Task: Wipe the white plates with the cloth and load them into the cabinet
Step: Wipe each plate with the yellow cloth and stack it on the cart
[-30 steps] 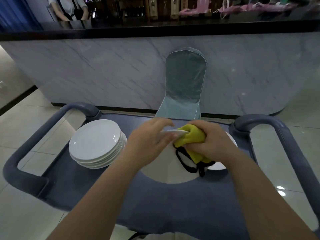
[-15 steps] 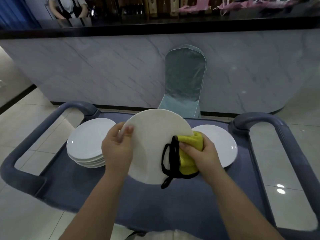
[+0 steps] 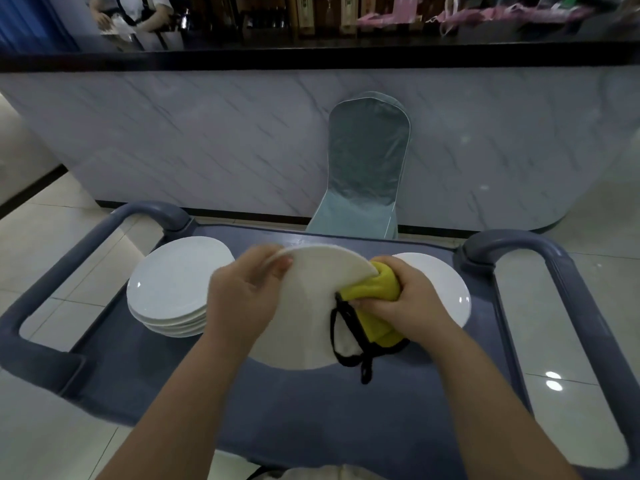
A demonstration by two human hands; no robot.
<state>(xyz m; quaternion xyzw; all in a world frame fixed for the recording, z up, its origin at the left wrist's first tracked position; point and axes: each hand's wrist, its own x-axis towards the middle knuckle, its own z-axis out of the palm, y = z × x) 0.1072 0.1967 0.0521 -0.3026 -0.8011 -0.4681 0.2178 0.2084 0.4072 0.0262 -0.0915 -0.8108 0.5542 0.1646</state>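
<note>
While the left hand point(image 3: 242, 299) grips a tilted white plate point(image 3: 304, 317), right hand point(image 3: 412, 306) clenched on yellow cloth point(image 3: 377, 289) at its rim — stacked plates point(image 3: 173, 289) left, single plate point(image 3: 446, 285) right, grey cart point(image 3: 311, 410).

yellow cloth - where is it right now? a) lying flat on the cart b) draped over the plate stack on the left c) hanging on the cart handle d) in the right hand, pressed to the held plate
d: the yellow cloth is bunched in the right hand against the edge of the held plate, which the left hand steadies above the cart.
</note>
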